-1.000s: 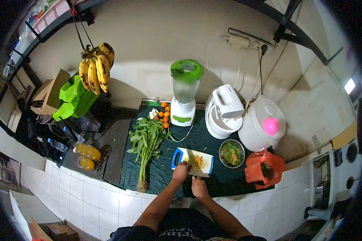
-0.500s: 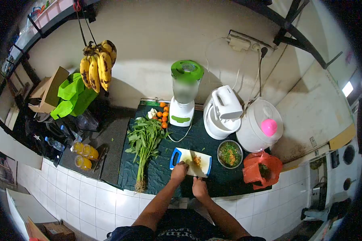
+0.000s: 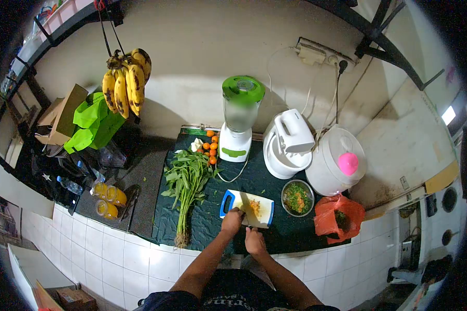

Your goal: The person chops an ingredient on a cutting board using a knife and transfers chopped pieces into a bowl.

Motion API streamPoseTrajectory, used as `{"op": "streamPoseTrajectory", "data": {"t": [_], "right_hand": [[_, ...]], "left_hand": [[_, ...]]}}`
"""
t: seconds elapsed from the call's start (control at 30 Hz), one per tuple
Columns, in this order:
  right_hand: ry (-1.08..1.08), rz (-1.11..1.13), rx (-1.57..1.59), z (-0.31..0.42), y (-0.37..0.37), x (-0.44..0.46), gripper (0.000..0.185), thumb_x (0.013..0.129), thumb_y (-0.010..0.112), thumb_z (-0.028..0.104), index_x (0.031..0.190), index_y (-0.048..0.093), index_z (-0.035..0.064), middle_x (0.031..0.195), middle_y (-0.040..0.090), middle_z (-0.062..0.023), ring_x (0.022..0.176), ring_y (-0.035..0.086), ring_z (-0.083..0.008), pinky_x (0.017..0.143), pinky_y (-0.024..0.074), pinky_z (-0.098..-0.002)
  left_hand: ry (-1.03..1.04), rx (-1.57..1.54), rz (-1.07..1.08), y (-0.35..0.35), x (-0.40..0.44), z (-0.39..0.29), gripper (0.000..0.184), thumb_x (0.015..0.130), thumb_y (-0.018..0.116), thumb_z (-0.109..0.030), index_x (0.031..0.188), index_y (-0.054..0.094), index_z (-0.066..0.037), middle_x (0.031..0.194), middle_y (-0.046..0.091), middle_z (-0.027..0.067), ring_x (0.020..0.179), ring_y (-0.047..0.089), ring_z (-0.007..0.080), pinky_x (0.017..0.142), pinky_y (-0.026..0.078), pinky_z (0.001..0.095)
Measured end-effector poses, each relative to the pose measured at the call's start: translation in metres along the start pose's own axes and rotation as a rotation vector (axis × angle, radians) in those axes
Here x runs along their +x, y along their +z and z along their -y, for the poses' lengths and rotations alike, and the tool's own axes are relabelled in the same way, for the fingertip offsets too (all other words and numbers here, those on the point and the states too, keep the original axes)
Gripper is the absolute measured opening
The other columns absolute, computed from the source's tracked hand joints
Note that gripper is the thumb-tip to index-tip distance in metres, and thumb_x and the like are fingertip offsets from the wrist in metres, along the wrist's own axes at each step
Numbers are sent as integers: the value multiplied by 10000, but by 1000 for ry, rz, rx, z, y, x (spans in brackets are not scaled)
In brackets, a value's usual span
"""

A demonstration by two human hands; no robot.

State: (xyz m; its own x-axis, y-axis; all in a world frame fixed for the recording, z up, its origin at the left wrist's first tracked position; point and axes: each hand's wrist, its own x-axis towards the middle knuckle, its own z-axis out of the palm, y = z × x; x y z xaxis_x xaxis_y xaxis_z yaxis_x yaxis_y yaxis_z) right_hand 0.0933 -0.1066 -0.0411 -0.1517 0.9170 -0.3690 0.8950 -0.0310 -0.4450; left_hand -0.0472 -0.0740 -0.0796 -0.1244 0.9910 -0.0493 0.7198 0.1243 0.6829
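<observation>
A white cutting board with blue ends [image 3: 265, 206] lies near the counter's front edge, with chopped orange pieces [image 3: 255, 208] on it. My left hand [image 3: 233, 220] is closed at the board's lower left; what its fingers hold, if anything, is too small to make out. Just below the board's front edge, my right hand [image 3: 254, 241] is wrapped round the dark handle of a knife [image 3: 250, 226], whose blade is hard to see over the board. To the right of the board stands a metal bowl [image 3: 297, 198] of chopped green and orange food.
Leafy greens [image 3: 185, 179] lie left of the board, with small orange fruits [image 3: 213, 146] behind. A blender [image 3: 237, 140], a stand mixer [image 3: 285, 155] and a white rice cooker [image 3: 332, 166] line the back. A red bag [image 3: 339, 217] sits right; bananas [image 3: 123, 88] hang upper left.
My right hand has shifted slightly to the left with the knife. My left hand stays at the board's left part. The camera view has moved a little.
</observation>
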Motion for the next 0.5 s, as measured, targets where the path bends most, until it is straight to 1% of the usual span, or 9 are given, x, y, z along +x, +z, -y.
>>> {"op": "streamPoseTrajectory", "data": {"t": [0.13,0.2,0.27,0.3,0.37,0.4,0.43,0.47,0.5], "right_hand": [[-49,-20,-33,9,-5,-6,439,1024,388,369,1079,547,-37,1012,632,-329,871,633,-497,753,517,-574],[-99,-55,-67,10,-3,-6,431,1028,383,362,1062,556,-32,1031,623,-333,877,637,-491,746,520,-575],[-140,-182,-60,-1,10,-2,411,1016,444,342,939,569,-42,810,645,-320,730,666,-451,599,540,-526],[-136,-178,-60,-5,10,-10,411,1016,444,342,939,569,-42,810,645,-320,730,666,-451,599,540,-526],[-385,-248,-187,-14,3,-20,341,1006,482,298,929,584,-18,777,640,-288,656,671,-381,522,528,-477],[-390,-257,-189,-28,14,-19,341,1006,482,298,929,584,-18,777,640,-288,656,671,-381,522,528,-477],[-379,-247,-273,-51,36,-14,319,1000,495,286,927,589,-9,749,635,-267,635,669,-341,515,524,-455],[-365,-232,-355,-63,48,-10,297,995,507,275,924,595,-1,721,629,-246,614,667,-301,507,520,-433],[-368,-232,-358,-62,47,-9,297,995,507,275,924,595,-1,721,629,-246,614,667,-301,507,520,-433]], "left_hand": [[14,-13,-28,8,2,9,157,857,618,-140,944,713,-50,943,648,161,885,653,365,763,547,460],[27,-115,-28,11,1,12,164,842,605,-141,932,666,-18,965,628,209,890,633,423,771,522,507],[13,-109,-38,5,0,5,160,854,607,-146,938,684,-33,963,638,187,888,637,401,771,528,488],[-1,-101,-50,3,-3,3,159,866,609,-150,943,703,-48,960,649,165,886,642,380,771,535,469],[18,-65,-34,5,-3,8,162,869,606,-153,952,699,-50,970,649,163,894,641,379,778,533,468],[35,-33,-21,6,-1,10,166,872,602,-155,960,696,-51,980,649,161,902,640,378,785,530,467],[39,-34,-29,7,0,11,166,872,602,-155,960,696,-51,980,649,161,902,640,378,785,530,467],[35,-111,-48,9,-2,14,172,864,600,-143,971,689,-41,992,646,183,895,639,393,783,527,477],[29,-189,-64,9,-4,14,180,856,598,-130,982,682,-31,1004,643,204,888,638,407,782,523,487]]}}
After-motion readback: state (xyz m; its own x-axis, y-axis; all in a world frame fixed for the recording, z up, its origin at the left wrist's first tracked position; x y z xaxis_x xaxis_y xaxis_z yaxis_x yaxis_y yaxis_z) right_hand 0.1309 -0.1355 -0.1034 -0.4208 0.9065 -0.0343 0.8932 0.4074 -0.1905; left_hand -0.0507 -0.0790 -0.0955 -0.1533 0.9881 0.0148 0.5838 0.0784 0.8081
